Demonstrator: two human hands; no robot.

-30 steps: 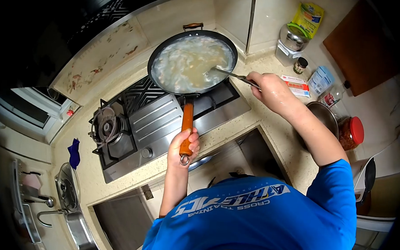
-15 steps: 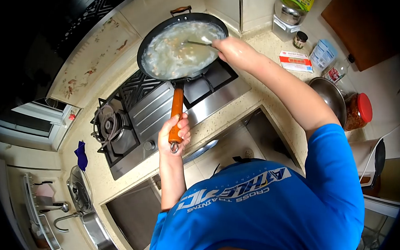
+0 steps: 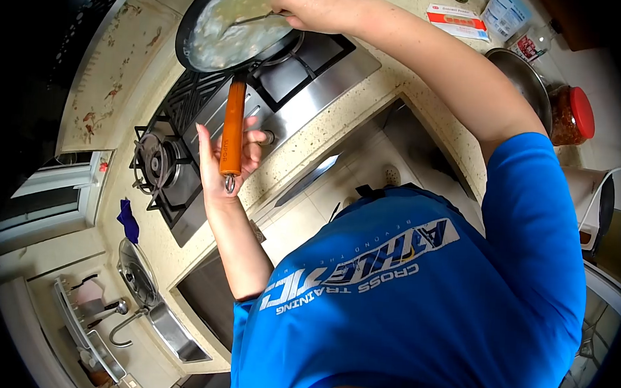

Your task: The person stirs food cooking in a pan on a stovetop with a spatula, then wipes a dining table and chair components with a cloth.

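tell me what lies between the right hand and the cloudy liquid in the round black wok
A slim metal utensil, seen in the head view: its near end is in the right hand, its far end in the liquid.

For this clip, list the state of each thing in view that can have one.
Pan: holds cloudy liquid; its top edge is out of frame.
Left hand: open, fingers spread about the pan handle.
Right hand: closed on the utensil.
Utensil: far end in the liquid.
Left burner: no pan on it, no flame visible.
Jar: red lid on.
Tap: no running water visible.
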